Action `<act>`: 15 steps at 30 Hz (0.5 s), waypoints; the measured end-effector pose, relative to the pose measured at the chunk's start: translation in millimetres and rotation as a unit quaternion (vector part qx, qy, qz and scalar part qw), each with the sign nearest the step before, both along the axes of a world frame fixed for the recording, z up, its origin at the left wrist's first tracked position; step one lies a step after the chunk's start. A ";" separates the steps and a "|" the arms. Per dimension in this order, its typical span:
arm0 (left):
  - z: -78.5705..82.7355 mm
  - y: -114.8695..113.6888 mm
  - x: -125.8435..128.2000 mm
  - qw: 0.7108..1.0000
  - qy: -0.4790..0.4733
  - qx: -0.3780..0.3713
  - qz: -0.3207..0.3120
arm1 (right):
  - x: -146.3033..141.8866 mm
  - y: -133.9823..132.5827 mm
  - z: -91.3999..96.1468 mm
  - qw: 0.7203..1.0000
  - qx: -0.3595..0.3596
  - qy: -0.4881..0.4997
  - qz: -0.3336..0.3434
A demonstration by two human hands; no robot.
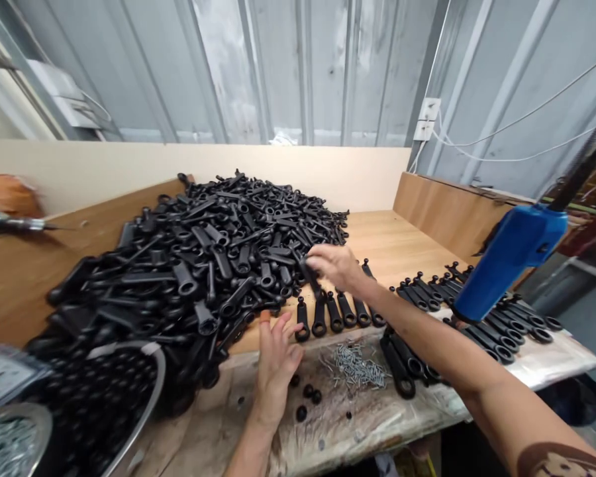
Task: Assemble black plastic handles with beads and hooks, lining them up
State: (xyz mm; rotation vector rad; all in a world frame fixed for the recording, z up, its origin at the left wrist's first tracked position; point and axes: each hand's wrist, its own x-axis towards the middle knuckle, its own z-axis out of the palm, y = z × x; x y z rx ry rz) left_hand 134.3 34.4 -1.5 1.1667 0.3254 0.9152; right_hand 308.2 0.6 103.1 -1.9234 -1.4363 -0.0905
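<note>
My right hand (334,266) is closed round a black lever (310,273), a flat arm with a ring end, held at the edge of a large heap of black levers (238,245). Below it, my left hand (277,354) is open with its fingers apart, an orange cover on one fingertip. Its fingertips come near a lever (302,319) at the left end of a row laid side by side, rings toward me. Small black balls (308,391) and a scatter of silver screws (360,366) lie on the front covering, right of my left hand.
A blue power screwdriver (501,258) hangs above more rows of levers (511,324) on the right. Front left stand a container of black balls (99,397) and a bowl of screws (10,440). Another screwdriver (17,224) juts in at left. Wooden boards (437,215) edge the table.
</note>
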 end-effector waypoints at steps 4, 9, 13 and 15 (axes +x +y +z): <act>1.4 5.2 -4.7 1.000 0.001 -0.003 0.027 | 91.8 -3.3 21.1 0.949 -0.140 -0.043 -0.280; -4.0 6.5 -9.0 0.998 0.032 0.008 0.056 | 156.1 -24.6 -9.9 0.879 -0.267 -0.008 -0.394; -11.4 5.1 -8.0 0.997 0.049 -0.002 0.064 | 165.9 -29.8 -40.5 0.849 -0.343 0.005 -0.402; -14.6 5.4 -7.1 0.996 0.057 -0.004 0.072 | 163.5 -24.5 -44.7 0.854 -0.348 -0.012 -0.388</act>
